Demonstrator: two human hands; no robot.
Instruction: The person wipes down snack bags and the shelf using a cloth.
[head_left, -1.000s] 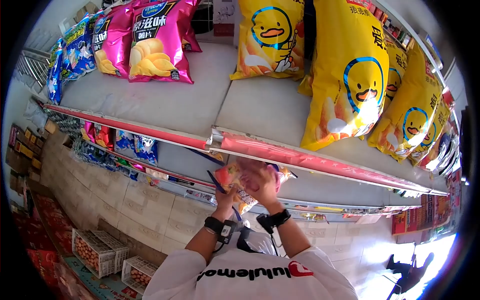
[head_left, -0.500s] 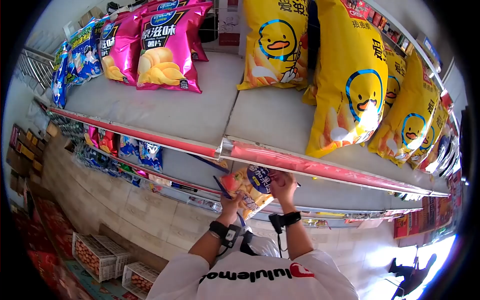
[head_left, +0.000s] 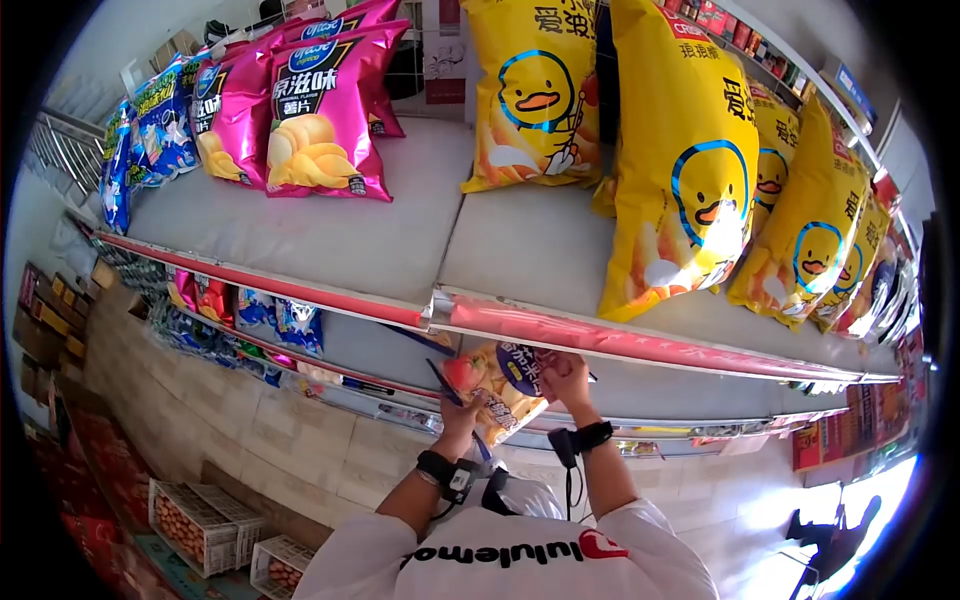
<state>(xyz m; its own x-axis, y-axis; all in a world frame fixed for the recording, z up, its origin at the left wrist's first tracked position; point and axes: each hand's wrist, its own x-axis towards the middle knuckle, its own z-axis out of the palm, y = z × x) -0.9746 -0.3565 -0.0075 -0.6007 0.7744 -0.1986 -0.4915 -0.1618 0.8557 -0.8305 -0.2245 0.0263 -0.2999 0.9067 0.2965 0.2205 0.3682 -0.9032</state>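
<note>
Just below the centre of the frame, the person holds a snack bag (head_left: 500, 405) with a tomato on its face between both hands, tilted, under the red front edge (head_left: 600, 330) of the upper shelf and in front of the lower shelf (head_left: 680, 387). The left hand (head_left: 457, 418) is clamped on the bag's lower left side, and the right hand (head_left: 568, 382) is closed on its right end, some fingertips hidden. Whether the bag touches the lower shelf cannot be told. Such a light, puffed pack is best held by its seams and edges, with even, gentle pressure, as squeezing the middle could crush the contents. The right hand seems close beneath the red edge, so small, low movements would keep knuckles and film from scraping it. Pink chip bags (head_left: 322, 125) stand at upper left, large yellow bags (head_left: 690, 170) at upper right, well above the hands.
</note>
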